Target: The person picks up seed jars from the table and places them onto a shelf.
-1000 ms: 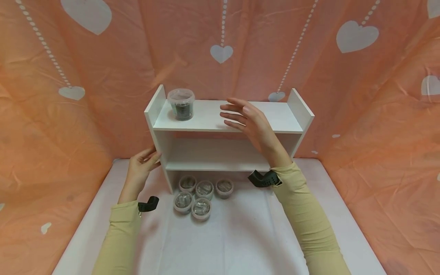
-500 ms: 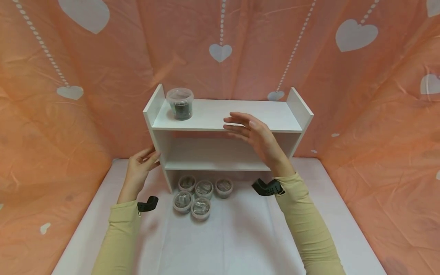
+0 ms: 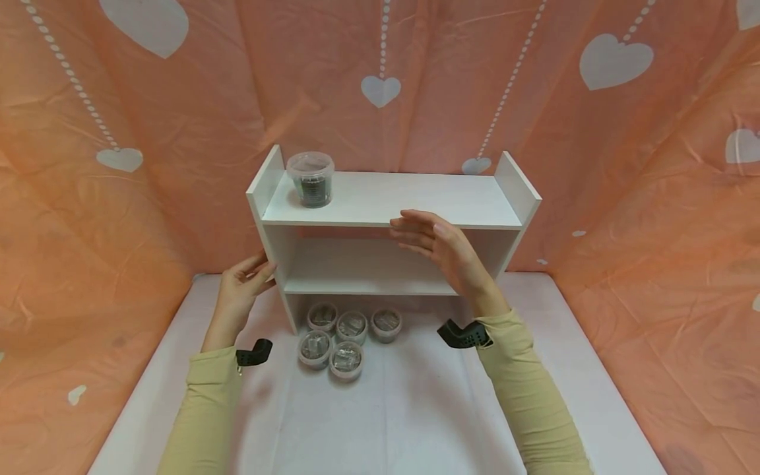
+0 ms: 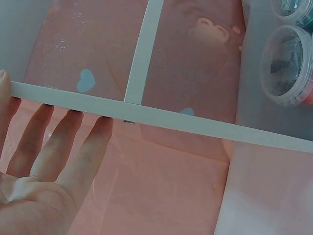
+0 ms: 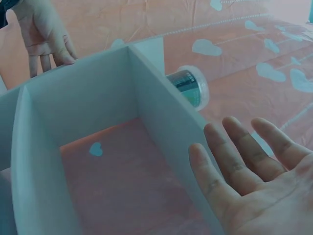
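Observation:
A white two-tier shelf unit (image 3: 380, 267) stands at the back of the table. My left hand (image 3: 240, 293) touches its left side panel; in the left wrist view the straight fingers (image 4: 93, 147) lie along the panel's outer face. My right hand (image 3: 448, 254) hovers before the right half of the unit, fingers extended and holding nothing. On the top shelf, at the left end, a clear plastic tub (image 3: 311, 181) with dark contents stands upright; the right wrist view shows this tub (image 5: 188, 88) beyond the top board.
Several small lidded clear tubs (image 3: 347, 361) cluster on the white table (image 3: 386, 429), below and in front of the lower shelf at its left. An orange curtain (image 3: 332, 79) with white hearts closes off the back and both sides.
My right hand has come down and back from over the top shelf to just in front of its edge. The left hand stays at the side panel and the tubs have not moved.

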The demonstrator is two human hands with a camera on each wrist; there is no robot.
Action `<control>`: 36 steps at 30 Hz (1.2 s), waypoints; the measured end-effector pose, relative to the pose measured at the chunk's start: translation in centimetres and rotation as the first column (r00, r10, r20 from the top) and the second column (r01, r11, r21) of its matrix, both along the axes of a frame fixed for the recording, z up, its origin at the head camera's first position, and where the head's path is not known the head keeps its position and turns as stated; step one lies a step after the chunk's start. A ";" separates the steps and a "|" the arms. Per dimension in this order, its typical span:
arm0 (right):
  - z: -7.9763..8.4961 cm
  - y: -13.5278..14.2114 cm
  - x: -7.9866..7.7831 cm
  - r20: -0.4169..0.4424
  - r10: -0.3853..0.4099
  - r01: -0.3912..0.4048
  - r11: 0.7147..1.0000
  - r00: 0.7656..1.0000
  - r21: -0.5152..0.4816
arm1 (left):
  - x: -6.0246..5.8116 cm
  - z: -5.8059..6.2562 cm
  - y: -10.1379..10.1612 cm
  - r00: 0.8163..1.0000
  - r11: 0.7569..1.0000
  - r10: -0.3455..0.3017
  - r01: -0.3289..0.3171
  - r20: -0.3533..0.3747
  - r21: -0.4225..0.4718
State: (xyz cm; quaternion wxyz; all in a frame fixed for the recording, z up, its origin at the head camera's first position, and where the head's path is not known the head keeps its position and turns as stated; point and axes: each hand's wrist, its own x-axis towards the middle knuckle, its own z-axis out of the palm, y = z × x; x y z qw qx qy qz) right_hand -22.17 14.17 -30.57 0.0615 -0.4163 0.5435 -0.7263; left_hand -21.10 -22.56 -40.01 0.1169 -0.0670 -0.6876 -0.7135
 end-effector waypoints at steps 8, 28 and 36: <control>-1.9 0.4 0.1 0.025 -0.008 0.008 1.000 1.000 0.003 | -0.1 -0.1 -0.1 1.000 1.000 -0.004 0.004 0.000 0.015; -7.1 1.1 0.3 0.118 0.045 -0.047 0.999 0.992 0.012 | 0.0 0.1 0.1 1.000 1.000 0.006 -0.006 0.009 0.014; -8.9 1.3 0.6 0.169 0.038 -0.041 0.999 0.985 0.014 | 0.1 0.1 0.1 1.000 1.000 0.005 -0.005 0.003 0.006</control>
